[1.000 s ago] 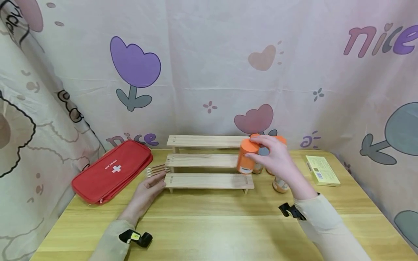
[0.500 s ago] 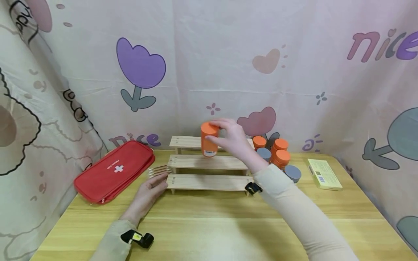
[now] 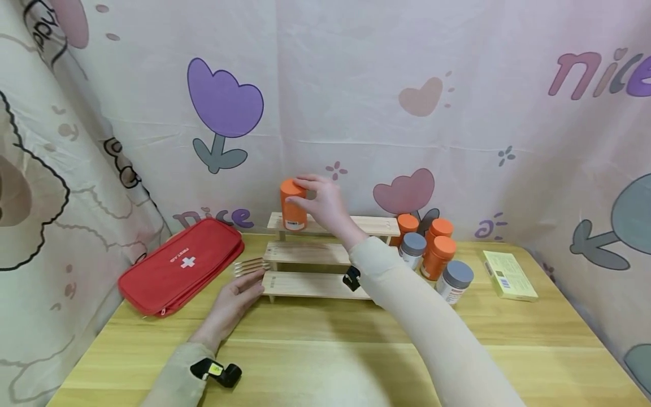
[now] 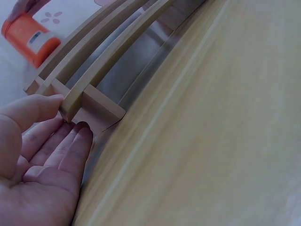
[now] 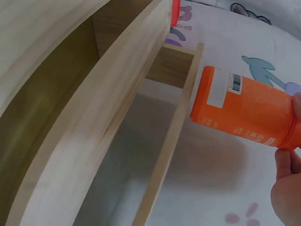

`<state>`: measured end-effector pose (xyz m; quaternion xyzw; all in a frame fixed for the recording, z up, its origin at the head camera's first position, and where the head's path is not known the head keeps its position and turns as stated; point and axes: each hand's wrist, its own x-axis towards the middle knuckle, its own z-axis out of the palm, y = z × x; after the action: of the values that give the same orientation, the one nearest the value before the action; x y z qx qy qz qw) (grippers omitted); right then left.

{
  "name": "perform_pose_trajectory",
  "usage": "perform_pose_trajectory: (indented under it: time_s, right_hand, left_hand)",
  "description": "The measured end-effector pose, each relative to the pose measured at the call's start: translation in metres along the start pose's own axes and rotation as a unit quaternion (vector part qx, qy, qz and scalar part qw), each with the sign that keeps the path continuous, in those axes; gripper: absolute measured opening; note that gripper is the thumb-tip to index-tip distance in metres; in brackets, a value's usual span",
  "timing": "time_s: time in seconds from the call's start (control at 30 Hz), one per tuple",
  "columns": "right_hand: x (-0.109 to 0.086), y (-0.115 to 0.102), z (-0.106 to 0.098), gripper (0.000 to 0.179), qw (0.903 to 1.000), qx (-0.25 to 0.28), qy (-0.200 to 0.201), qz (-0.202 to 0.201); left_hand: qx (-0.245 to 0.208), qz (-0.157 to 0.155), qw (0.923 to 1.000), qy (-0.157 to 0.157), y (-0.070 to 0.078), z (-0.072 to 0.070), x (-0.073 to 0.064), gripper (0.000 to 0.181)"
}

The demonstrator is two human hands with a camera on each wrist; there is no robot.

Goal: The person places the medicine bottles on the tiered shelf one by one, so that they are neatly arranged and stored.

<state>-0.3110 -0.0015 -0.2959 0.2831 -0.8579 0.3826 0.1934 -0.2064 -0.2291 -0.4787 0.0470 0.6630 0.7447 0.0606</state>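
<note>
My right hand [image 3: 325, 203] grips an orange pill bottle [image 3: 294, 212] by its cap end. The bottle is upright at the left part of the top step of a three-step wooden rack [image 3: 305, 284]. In the right wrist view the bottle [image 5: 244, 106] has its base close to the top plank's edge; whether it touches is unclear. My left hand [image 3: 231, 308] is at the rack's left end. In the left wrist view my left hand [image 4: 47, 150] pinches the end of the lowest plank [image 4: 73, 101], thumb on the plank and fingertips against the side piece.
Right of the rack stand several bottles, among them an orange-capped bottle [image 3: 438, 257] and a grey-lidded jar [image 3: 455, 281]. Farther right lies a pale green box [image 3: 510, 275]. A red first aid pouch [image 3: 180, 268] lies on the left, with cotton swabs [image 3: 250, 266] beside the rack.
My right hand has carried the orange bottle leftward and up, from the rack's right end to the left of the top step. My left hand has stayed at the rack.
</note>
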Motion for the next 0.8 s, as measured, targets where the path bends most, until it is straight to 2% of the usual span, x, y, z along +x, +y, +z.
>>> perform_pose_trajectory:
  time_s: [0.33,0.57,0.8]
  right_hand:
    - [0.009,-0.003,0.016,0.05,0.9998,0.011,0.005,0.014]
    - [0.01,0.005,0.019,0.048,0.9977,0.04,0.024,0.049]
    - [0.006,0.007,0.016,0.056,0.9993,0.02,0.008,0.029]
  left_hand:
    - [-0.004,0.003,1.0,-0.001,0.0,0.001,-0.001,0.055]
    - [-0.002,-0.004,1.0,0.002,0.0,0.001,0.0,0.054]
    - [-0.002,-0.002,1.0,0.002,-0.001,-0.001,0.0,0.055]
